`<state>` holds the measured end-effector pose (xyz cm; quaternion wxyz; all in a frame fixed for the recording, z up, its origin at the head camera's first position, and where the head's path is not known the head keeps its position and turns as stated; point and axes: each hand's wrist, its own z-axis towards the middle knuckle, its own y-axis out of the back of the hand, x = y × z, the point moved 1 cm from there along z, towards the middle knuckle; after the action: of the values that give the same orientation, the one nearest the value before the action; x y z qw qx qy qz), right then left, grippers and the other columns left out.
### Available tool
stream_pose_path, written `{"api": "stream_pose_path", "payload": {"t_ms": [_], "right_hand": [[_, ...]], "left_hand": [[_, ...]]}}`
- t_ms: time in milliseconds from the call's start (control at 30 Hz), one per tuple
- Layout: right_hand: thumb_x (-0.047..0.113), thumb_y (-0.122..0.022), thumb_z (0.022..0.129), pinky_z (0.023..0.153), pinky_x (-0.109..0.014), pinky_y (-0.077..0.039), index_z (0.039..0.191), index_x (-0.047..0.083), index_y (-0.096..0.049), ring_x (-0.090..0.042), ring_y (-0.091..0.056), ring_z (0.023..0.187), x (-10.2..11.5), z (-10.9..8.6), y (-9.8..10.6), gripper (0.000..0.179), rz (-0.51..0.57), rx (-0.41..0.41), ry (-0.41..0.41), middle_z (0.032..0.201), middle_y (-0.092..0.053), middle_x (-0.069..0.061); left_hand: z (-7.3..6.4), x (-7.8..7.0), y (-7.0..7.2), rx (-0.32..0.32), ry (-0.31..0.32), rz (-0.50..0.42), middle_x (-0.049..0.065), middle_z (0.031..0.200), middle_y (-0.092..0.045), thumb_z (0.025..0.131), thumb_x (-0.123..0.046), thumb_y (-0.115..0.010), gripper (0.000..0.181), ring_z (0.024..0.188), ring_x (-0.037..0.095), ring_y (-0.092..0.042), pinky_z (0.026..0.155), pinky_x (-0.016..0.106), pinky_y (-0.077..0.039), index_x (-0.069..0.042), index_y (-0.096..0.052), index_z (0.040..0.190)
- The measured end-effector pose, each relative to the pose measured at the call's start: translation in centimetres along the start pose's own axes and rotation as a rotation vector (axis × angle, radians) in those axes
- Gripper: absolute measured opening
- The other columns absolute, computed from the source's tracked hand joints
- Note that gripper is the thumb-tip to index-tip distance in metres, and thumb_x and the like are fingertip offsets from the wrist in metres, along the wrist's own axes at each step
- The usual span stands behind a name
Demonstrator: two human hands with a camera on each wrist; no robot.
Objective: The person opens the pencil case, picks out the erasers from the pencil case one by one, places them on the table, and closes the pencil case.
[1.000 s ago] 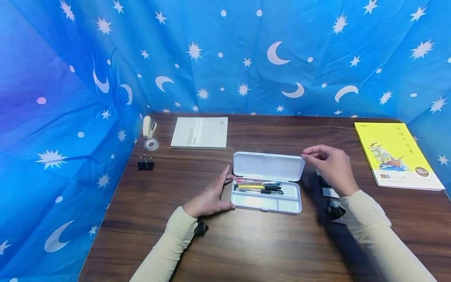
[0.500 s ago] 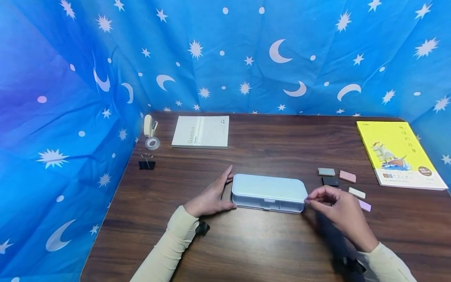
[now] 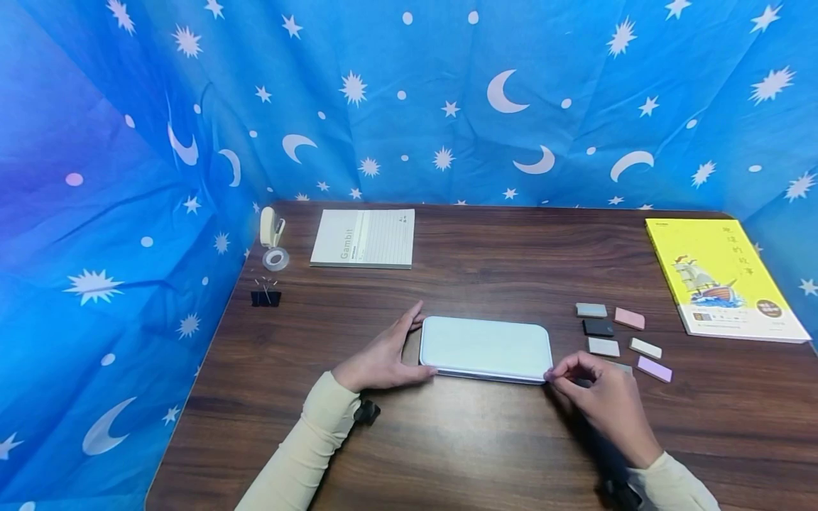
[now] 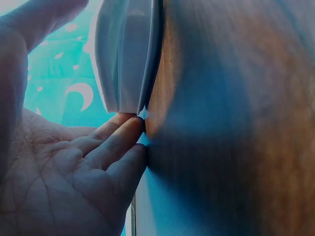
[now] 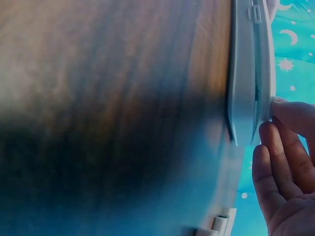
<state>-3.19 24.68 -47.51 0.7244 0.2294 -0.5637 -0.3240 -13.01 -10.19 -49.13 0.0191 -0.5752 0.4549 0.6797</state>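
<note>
A pale pencil case [image 3: 486,348] lies on the table with its lid down over the base. In the right wrist view a thin dark gap runs between lid and base [image 5: 243,88]. My left hand [image 3: 383,358] spans the case's left end, thumb at the front corner. Its straight fingers [image 4: 115,142] touch the end wall in the left wrist view. With thumb and fingertips my right hand [image 3: 603,394] pinches the lid's front right corner. The pens inside are hidden by the lid.
Several erasers [image 3: 598,327] lie beyond my right hand. A yellow book [image 3: 722,280] is at the far right, a notebook [image 3: 363,239] at the back. On the left are a stapler [image 3: 270,227], a tape roll [image 3: 275,259] and a black binder clip [image 3: 265,298].
The lid has swung forward and down from upright, covering the pens. My right hand has come down and toward me with it; my left hand has stayed at the left end.
</note>
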Motion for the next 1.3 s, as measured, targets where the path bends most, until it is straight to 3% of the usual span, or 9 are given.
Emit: {"api": "stream_pose_path", "payload": {"t_ms": [200,900,1133,1300], "right_hand": [[-0.011,-0.088,0.074,0.063,-0.012,-0.041,0.078,0.018,-0.069,0.000,-0.056,0.068,0.0,-0.2,-0.3,0.035,-0.008,0.004,-0.017,0.073,-0.069,0.008],[-0.014,-0.086,0.073,0.069,-0.007,-0.044,0.076,0.015,-0.067,0.002,-0.063,0.077,0.3,-0.8,-0.9,0.035,0.028,-0.003,-0.034,0.080,-0.076,-0.004],[-0.012,-0.088,0.073,0.067,-0.009,-0.046,0.077,0.016,-0.069,0.002,-0.062,0.074,0.0,-0.2,-0.8,0.034,0.048,-0.011,-0.001,0.079,-0.075,-0.001],[-0.011,-0.090,0.073,0.066,-0.007,-0.047,0.080,0.013,-0.072,0.003,-0.060,0.072,0.1,0.9,0.1,0.031,0.013,-0.032,0.015,0.078,-0.073,0.001]], "left_hand": [[-0.1,0.0,0.1,-0.003,-0.027,0.037,0.019,0.162,-0.044,0.093,-0.026,-0.080,0.107,0.151,0.029,-0.041,0.126,0.047,-0.026,0.002,-0.008,0.167],[-0.7,-0.3,0.4,-0.009,-0.025,0.046,0.023,0.160,-0.044,0.091,-0.022,-0.083,0.104,0.150,0.032,-0.042,0.125,0.049,-0.029,0.005,-0.014,0.164],[-0.5,-0.1,0.4,-0.005,-0.011,0.037,0.023,0.161,-0.043,0.091,-0.022,-0.084,0.105,0.151,0.032,-0.040,0.125,0.048,-0.028,0.003,-0.014,0.165],[-0.4,-0.3,0.4,0.002,-0.046,0.071,0.027,0.161,-0.040,0.092,-0.023,-0.082,0.098,0.150,0.037,-0.038,0.124,0.050,-0.030,0.006,-0.020,0.162]]}}
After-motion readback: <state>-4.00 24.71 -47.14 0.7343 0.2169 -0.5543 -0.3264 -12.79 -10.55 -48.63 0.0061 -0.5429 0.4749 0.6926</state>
